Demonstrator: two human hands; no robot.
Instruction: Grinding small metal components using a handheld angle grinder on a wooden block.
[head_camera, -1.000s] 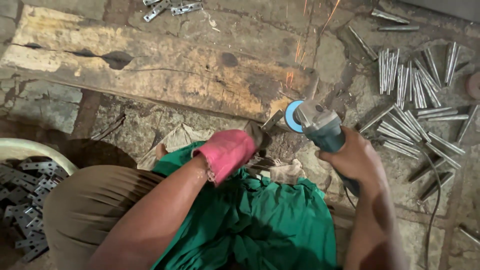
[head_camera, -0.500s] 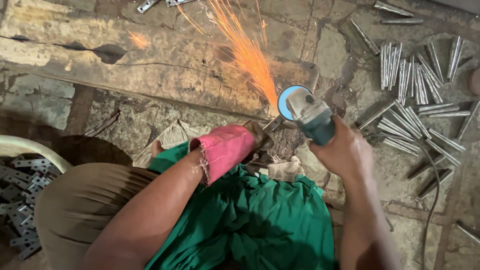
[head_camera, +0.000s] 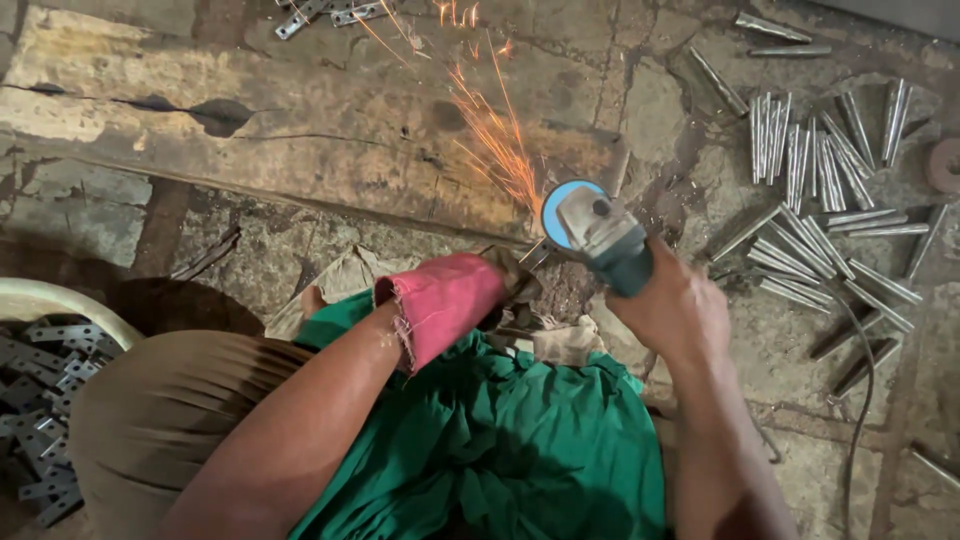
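A single camera sits on the person's head and looks steeply down over the lap at the stone floor (head_camera: 700, 110). It is close: both forearms enter from the bottom edge, and the angle grinder (head_camera: 598, 238) sits near the middle. The wooden plank (head_camera: 250, 130) runs across the top, and a basin's rim (head_camera: 70, 300) cuts the left edge. There is no second view.

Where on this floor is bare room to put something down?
Bare stone lies between the wooden plank and the basin of metal brackets. The right side is crowded with metal rods. Sparks cross the plank near the angle grinder.
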